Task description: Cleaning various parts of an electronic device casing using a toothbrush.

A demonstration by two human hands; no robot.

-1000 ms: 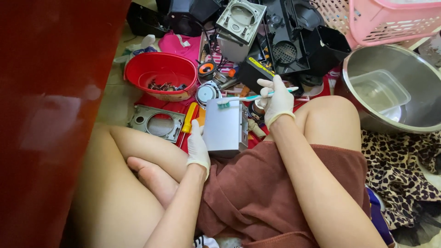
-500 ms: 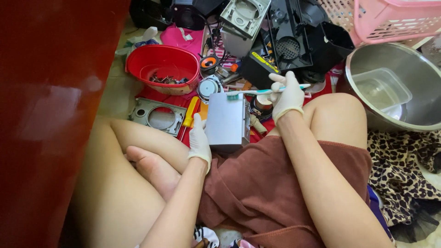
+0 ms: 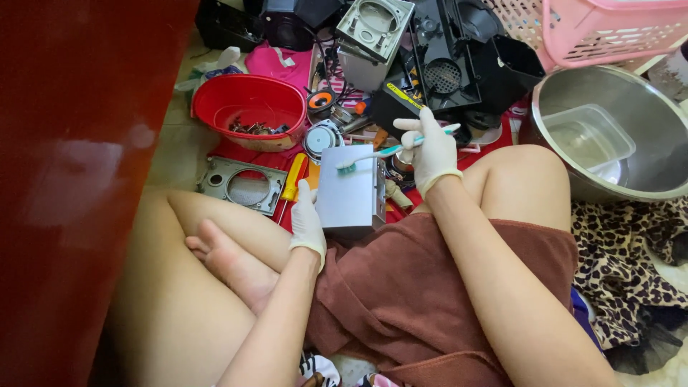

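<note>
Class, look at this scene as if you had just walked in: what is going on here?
A person sits cross-legged on the floor, wearing white gloves. The left hand steadies a grey metal box on their lap, while the right hand holds a toothbrush with its bristles on the box's top edge. Around them lie dismantled black plastic parts, a red bowl of small parts, a yellow-handled screwdriver and a steel basin.

One head-worn camera looks steeply down from close above the seated person's lap, facing forward over the knees to the cluttered floor. The left hand [image 3: 307, 218] and right hand [image 3: 430, 150] sit mid-frame.
</note>
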